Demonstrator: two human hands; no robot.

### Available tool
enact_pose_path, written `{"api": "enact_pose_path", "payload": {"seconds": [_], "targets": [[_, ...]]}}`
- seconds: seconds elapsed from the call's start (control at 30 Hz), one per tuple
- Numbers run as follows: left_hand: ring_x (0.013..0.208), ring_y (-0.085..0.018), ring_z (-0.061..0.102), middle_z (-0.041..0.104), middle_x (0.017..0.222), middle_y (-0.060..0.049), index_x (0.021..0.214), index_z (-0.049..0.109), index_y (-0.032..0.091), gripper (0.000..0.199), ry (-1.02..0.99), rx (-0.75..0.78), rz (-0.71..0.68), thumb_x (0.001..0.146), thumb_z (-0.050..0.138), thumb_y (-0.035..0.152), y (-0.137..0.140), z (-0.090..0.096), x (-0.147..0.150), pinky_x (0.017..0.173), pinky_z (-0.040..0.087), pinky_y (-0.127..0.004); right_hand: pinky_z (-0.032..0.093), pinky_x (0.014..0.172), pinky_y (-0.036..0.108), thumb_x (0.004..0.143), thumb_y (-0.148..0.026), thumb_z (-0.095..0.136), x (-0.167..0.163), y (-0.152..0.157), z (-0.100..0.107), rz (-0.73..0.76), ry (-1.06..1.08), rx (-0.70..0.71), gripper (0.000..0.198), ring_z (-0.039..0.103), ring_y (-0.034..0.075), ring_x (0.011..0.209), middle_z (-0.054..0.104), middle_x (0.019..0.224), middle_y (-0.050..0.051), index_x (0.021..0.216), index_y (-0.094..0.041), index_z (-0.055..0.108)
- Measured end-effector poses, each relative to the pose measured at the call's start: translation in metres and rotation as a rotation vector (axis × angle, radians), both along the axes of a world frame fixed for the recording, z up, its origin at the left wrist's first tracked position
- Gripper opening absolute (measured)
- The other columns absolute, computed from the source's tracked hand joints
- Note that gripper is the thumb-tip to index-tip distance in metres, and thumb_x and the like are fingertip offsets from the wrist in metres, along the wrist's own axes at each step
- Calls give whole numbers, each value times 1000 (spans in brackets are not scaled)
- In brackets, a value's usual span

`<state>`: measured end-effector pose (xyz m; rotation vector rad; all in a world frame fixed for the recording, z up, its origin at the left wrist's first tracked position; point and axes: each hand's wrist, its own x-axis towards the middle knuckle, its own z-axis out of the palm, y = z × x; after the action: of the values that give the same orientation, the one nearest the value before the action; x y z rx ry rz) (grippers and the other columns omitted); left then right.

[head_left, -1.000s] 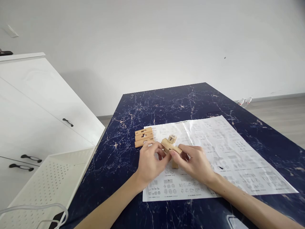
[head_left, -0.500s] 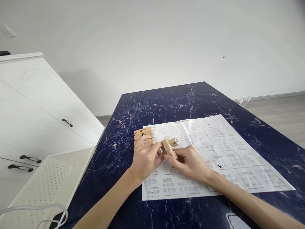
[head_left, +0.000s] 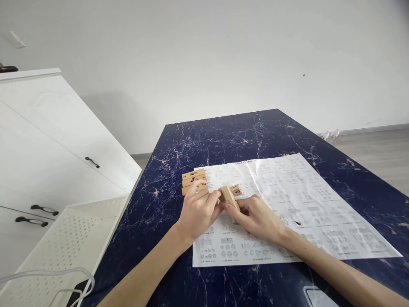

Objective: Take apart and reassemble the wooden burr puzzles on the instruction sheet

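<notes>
Between my two hands I hold several wooden puzzle pieces (head_left: 230,198), joined crosswise above the printed sheet. One of them, pointing away to the right, bears a dark number 3 (head_left: 237,191). My left hand (head_left: 198,209) pinches the left side of the pieces, thumb and index together. On the near right side, my right hand (head_left: 257,216) grips them with its thumb on top; its other fingers are partly hidden. Just beyond my left fingers lie more notched wooden pieces (head_left: 194,175) side by side, numbered, at the sheet's left edge. My left hand covers part of them.
The creased printed sheet (head_left: 281,187) with small line diagrams lies on the dark blue marbled table (head_left: 204,143). White cabinets (head_left: 64,140) and a perforated white bin (head_left: 64,238) with a cable (head_left: 47,271) stand at the left. A clear-cornered object (head_left: 319,296) sits at the near edge.
The whole view has shifted slightly. The held pieces have turned a little in my hands, so the numbered piece shows at a different angle. My grip stays much the same.
</notes>
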<state>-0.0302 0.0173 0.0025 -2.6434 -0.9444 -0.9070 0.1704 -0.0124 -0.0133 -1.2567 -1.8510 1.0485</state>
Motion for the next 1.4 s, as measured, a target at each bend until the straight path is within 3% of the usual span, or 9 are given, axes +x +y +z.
{"api": "enact_pose_path", "payload": {"seconds": [0.27,0.53,0.77,0.87,0.97,1.1,1.27,1.4], "targets": [[52,-17,65,67,60,3,87,63,22,18,20,-42,24,103,55,20,0,-5,3,100,55,-50,19,40,29,103,-50,52,0,2,-5,-29,-12,47,61,23,9,43,30,45,-5,53,-23,29],[52,-18,65,67,60,3,91,63,21,18,48,29,24,105,53,20,-1,-4,6,98,55,-49,23,39,28,101,-55,49,0,1,1,-30,-7,-70,60,32,10,38,35,41,-4,54,-25,28],[56,-19,68,70,63,2,93,62,21,14,-4,-8,35,104,54,22,3,-9,5,93,55,-45,20,42,29,100,-55,51,-4,-1,1,-101,-31,16,60,28,10,43,33,45,-4,54,-24,27],[63,-21,70,72,67,1,101,61,21,12,-63,-125,77,105,56,31,3,-12,4,79,55,-40,25,41,28,103,-60,47,-2,-2,2,-64,42,-39,60,35,11,40,40,43,-4,56,-25,33],[63,-21,68,73,76,-1,112,59,19,20,-134,-351,102,108,51,37,0,-14,5,62,49,-32,30,43,28,104,-62,44,0,-2,5,-39,86,-65,62,40,12,39,43,41,-3,55,-25,38],[68,-20,67,72,87,-4,125,55,18,31,-268,-685,25,111,42,43,-4,-9,9,61,47,-30,31,45,28,104,-67,42,4,-3,7,27,163,-82,64,39,12,40,43,41,-4,56,-25,40],[51,-14,53,56,62,4,127,58,16,44,-463,-1021,-118,113,34,51,-4,3,12,55,43,-27,31,47,29,103,-72,40,6,-3,11,100,246,-132,69,36,11,43,42,42,-3,53,-24,40],[48,-13,49,50,58,7,129,58,16,43,-516,-1102,-143,112,38,51,-3,2,12,53,41,-26,29,47,30,102,-73,39,6,-2,12,91,210,-124,70,35,12,43,41,42,-3,52,-25,40]]}}
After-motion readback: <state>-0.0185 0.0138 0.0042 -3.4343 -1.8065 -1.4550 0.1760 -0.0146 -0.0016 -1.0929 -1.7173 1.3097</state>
